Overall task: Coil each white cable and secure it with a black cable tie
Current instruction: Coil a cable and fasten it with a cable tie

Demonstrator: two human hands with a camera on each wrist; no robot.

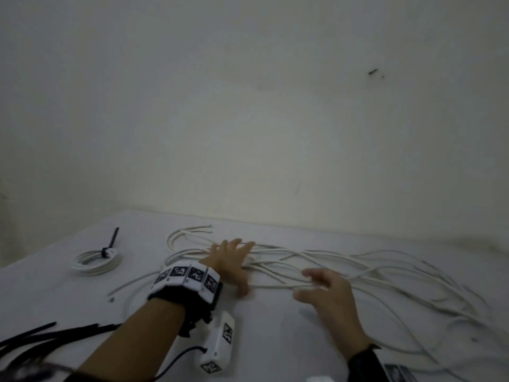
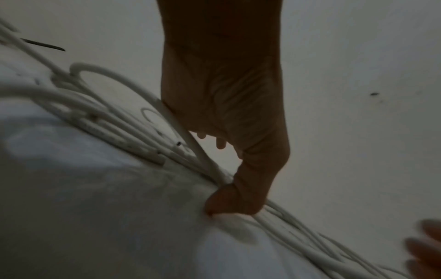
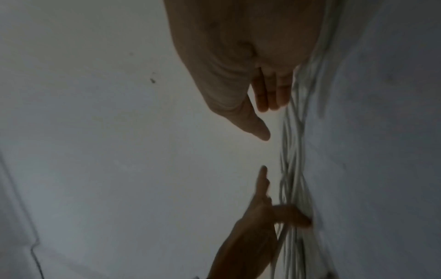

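Several loose white cables (image 1: 358, 268) lie tangled across the white table (image 1: 275, 340), from the centre to the right. My left hand (image 1: 234, 257) lies flat over their left part with fingers spread, its thumb (image 2: 224, 200) pressing the tabletop beside the strands (image 2: 119, 122). My right hand (image 1: 314, 285) hovers just right of it, fingers relaxed and apart over the strands, holding nothing; in the right wrist view the right hand (image 3: 264, 120) is open next to the cables (image 3: 293, 151). A coiled white cable (image 1: 96, 261) bound with a black cable tie (image 1: 110, 245) sits at the far left.
A bundle of loose black cable ties (image 1: 41, 334) lies at the near left edge. A white camera unit (image 1: 220, 343) hangs under my left wrist. A plain wall (image 1: 248, 106) rises directly behind the table.
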